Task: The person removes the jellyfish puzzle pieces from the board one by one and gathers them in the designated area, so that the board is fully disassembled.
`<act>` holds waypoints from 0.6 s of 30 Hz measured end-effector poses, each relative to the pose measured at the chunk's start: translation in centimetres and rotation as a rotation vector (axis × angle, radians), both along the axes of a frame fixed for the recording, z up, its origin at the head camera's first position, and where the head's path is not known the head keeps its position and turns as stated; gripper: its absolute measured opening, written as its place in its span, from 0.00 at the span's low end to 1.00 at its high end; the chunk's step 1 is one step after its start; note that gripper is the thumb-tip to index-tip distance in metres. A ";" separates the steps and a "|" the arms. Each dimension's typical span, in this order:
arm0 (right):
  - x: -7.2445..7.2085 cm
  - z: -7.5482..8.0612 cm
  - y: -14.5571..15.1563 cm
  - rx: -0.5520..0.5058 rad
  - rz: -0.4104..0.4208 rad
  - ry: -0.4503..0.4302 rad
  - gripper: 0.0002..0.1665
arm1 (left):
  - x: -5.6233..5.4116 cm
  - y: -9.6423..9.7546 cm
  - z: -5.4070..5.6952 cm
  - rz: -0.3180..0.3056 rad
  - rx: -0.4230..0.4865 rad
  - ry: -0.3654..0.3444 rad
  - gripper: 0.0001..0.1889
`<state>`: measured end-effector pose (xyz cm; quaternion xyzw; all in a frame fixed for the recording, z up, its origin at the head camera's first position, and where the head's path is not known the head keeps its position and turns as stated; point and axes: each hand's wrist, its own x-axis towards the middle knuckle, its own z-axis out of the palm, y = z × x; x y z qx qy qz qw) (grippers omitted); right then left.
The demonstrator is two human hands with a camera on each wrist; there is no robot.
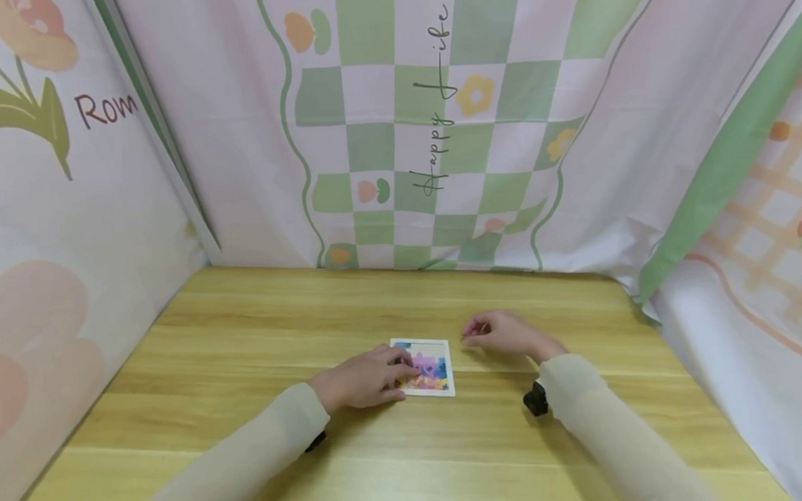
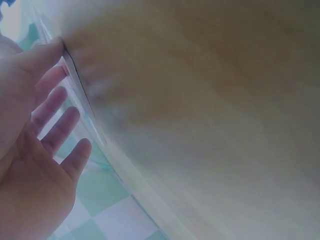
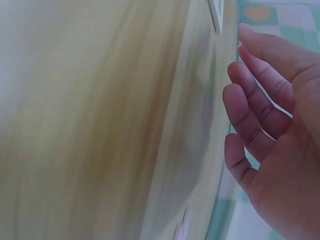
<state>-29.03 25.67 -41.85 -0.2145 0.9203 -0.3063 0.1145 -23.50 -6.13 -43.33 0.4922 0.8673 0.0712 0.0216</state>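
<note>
Cloth hangs on three sides of you. The back cloth [image 1: 424, 146] carries green and white checks, flowers and the words "Happy Life"; the left cloth [image 1: 107, 194] shows a large flower and the letters "Rom"; the right cloth [image 1: 781, 215] has an orange lattice and a green band.

Your bench [image 1: 200, 375] is yellowish wood grain, running back to the foot of the back cloth.

Your pale left sleeve [image 1: 242, 451] and right sleeve [image 1: 612, 413] reach in from the near edge, each ending at the wrist.

Your left hand [image 1: 362, 377] lies over the left part of the puzzle, fingers spread and lightly bent, the thumb at its edge near the near-left corner. Your right hand [image 1: 506, 334] is off to the right of the puzzle, just above the bench and apart from the frame; its fingers curve loosely, with a narrow gap between thumb and forefinger.

The puzzle [image 1: 432, 369] lies flat on the bench between your hands, partly covered by the left one. White frame [image 1: 451, 370]; pink, blue and yellow pieces fill the near part, and pale backing shows toward the far side.

Black wrist camera [image 1: 535, 399] under your right cuff.
</note>
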 end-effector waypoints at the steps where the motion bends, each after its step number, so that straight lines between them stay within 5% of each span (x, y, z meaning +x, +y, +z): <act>1: 0.0 0.0 -0.5 -0.008 0.011 -0.006 0.13 | 0.0 0.0 0.0 -0.010 -0.003 0.019 0.24; 8: -0.5 -0.9 -4.0 -0.053 0.079 -0.048 0.10 | -0.1 -0.2 -0.6 -0.029 -0.034 0.069 0.24; 18: -0.4 -1.1 -8.0 -0.064 0.160 -0.064 0.16 | 0.5 -1.2 -0.7 -0.016 -0.043 -0.060 0.27</act>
